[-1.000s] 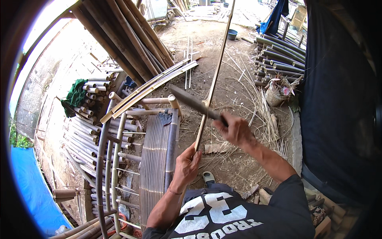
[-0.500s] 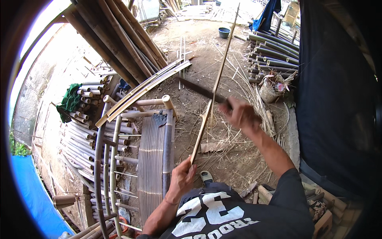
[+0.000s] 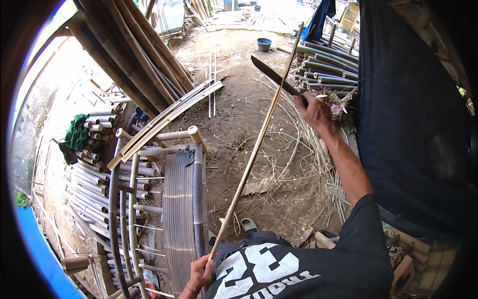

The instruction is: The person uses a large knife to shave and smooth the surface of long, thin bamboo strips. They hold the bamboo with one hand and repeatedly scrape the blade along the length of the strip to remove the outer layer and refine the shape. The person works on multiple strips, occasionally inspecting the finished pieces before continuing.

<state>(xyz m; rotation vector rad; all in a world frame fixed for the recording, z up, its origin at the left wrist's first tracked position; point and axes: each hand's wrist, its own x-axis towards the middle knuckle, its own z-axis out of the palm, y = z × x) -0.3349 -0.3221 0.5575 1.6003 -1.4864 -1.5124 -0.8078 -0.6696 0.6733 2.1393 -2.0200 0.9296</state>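
Note:
Low by my body, my left hand (image 3: 201, 270) is closed round the near end of a long, thin bamboo strip (image 3: 251, 162). The strip slants up and away to the right. My right hand (image 3: 316, 113) is wrapped round the handle of a long dark-bladed machete (image 3: 273, 74), most of that handle lying hidden in my fingers. The blade crosses the strip near its far part and appears to touch it, with the tip pointing up and left.
A bamboo bench (image 3: 180, 209) stands at my left, with split bamboo lengths (image 3: 169, 122) across its far end. Bamboo poles (image 3: 323, 70) are stacked at the far right, near a dark cloth (image 3: 408, 124). Shavings (image 3: 279, 154) litter the ground. A bucket (image 3: 264, 45) sits farther off.
My right hand and the machete have moved farther out along the strip. My left hand has drawn back and down toward my body with the strip's near end.

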